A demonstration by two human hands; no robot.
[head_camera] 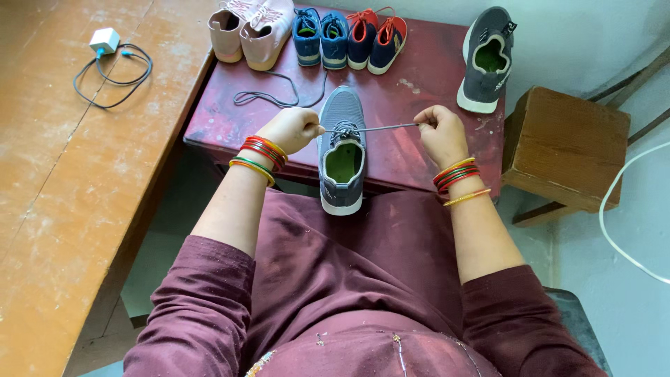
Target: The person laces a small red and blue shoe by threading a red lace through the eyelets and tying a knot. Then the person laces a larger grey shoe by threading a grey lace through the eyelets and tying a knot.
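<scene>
While a grey mesh sneaker with green insole (342,150) rests on a dark red table (426,77), the left hand (292,130) and right hand (441,132), both closed, pinch its grey shoelace (380,128) taut.

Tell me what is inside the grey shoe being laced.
The grey shoe shows a green insole through its opening. The toe end inside is hidden under the tongue and the lace pulled taut across.

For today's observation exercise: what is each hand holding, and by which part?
Both hold the grey lace of the grey shoe: left hand grips one end, right hand the other, pulled taut sideways.
</scene>
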